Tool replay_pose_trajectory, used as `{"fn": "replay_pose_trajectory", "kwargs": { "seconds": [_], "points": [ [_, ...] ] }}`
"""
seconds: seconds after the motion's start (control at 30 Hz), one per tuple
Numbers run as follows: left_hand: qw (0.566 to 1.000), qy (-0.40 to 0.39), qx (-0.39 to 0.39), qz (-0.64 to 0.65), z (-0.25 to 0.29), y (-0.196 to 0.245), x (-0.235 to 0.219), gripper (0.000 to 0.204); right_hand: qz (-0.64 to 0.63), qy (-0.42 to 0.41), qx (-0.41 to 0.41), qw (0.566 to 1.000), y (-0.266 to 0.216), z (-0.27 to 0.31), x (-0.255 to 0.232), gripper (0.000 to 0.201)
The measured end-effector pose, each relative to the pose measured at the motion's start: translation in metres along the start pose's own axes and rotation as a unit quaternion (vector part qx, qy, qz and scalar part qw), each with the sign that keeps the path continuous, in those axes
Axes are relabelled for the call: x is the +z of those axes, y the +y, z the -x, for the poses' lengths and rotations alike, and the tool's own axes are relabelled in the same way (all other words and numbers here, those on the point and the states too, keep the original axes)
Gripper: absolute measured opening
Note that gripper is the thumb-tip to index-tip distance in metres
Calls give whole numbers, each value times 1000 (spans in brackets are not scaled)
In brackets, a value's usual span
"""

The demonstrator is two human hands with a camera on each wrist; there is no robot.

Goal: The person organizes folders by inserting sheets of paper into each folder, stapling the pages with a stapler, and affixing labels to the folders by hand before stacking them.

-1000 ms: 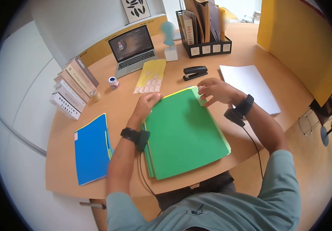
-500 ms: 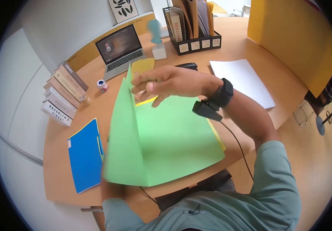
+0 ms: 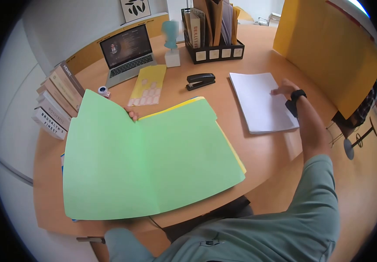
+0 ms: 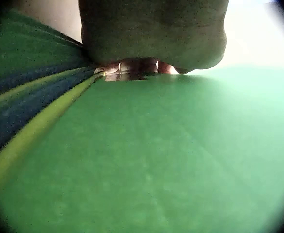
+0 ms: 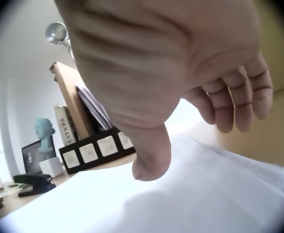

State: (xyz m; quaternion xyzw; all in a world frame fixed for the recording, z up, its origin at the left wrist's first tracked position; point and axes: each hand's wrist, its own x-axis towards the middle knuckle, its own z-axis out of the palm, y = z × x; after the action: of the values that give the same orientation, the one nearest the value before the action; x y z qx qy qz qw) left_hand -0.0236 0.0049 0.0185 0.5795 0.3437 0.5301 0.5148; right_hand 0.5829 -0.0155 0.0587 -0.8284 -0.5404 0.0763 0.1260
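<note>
A light green file folder lies spread open at the desk's front, its left cover raised at a slant. Behind this cover most of my left hand is hidden; its fingers show at the far edge beside the fold, gripping the folder there. In the left wrist view the same hand sits against green card, beside a stack of coloured edges. My right hand is over the right side of a white paper stack, thumb and fingers spread apart in the right wrist view.
Yellow folder edges peek out under the green one. Behind stand a black stapler, a yellow label sheet, a laptop, a bust and a black file organizer. Books stand left; a yellow partition rises right.
The green folder's cover has been turned over to the left, exposing its pale inside. My right hand swept left with the cover, then let go and moved right to the white paper.
</note>
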Motion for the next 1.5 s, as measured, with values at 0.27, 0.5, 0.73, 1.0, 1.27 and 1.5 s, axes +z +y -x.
{"fn": "replay_pose_trajectory", "kwargs": {
  "seconds": [0.27,0.5,0.73,1.0,1.27,1.5],
  "points": [
    [1000,3,-9,-2,2,0,-2,25,-264,-20,11,964,49,-35,31,23],
    [1000,-3,-7,1,0,0,-1,24,-168,93,-52,980,68,-48,32,4],
    [1000,-9,-6,5,0,4,0,24,-251,207,-87,942,50,-27,-16,9],
    [1000,-12,-4,5,5,8,0,23,-421,73,-153,891,-60,36,-42,15],
    [1000,-15,1,9,12,14,-4,23,-350,-142,-202,904,-181,120,45,17],
    [1000,-14,-1,1,19,17,-6,23,-349,-192,-162,903,-212,141,72,20]
  ]
}}
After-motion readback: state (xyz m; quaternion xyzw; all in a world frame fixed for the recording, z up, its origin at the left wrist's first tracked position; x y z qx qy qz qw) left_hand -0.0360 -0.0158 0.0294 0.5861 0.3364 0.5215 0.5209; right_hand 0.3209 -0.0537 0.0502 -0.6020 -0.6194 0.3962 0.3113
